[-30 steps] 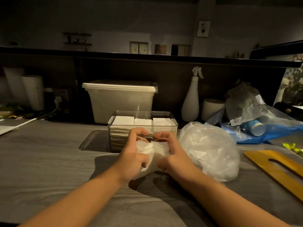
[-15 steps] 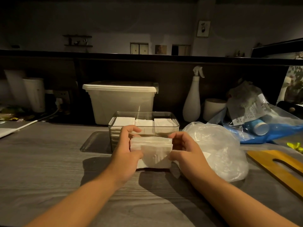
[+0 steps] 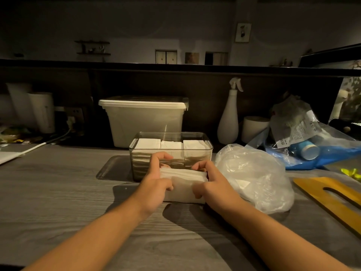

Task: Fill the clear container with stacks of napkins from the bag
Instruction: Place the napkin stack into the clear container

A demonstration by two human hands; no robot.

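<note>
- Hidden or unclear: much of the near wall of the clear container (image 3: 197, 153) is covered by both hands and the stack of napkins (image 3: 183, 185); the contents of the bag (image 3: 254, 178) blur behind its crumpled plastic; the yellow board (image 3: 332, 200) is cut off by the right edge; whether the stack's underside touches the desk (image 3: 58, 192) cannot be told
- Left grip (image 3: 154, 184): closed round the stack's left end; fingers curled over the top edge, thumb pressed on the near face
- Right grip (image 3: 213, 184): closed round the stack's right end; fingers curled over the top edge, thumb on the near face
- Stack of napkins: held between the two hands, low over the desk, just in front of the container's near wall; the bag lies just beside the right wrist
- Clear container: three white napkin stacks stand in a row along its far side, tops near the rim; its near half is hard to make out behind the hands
</note>
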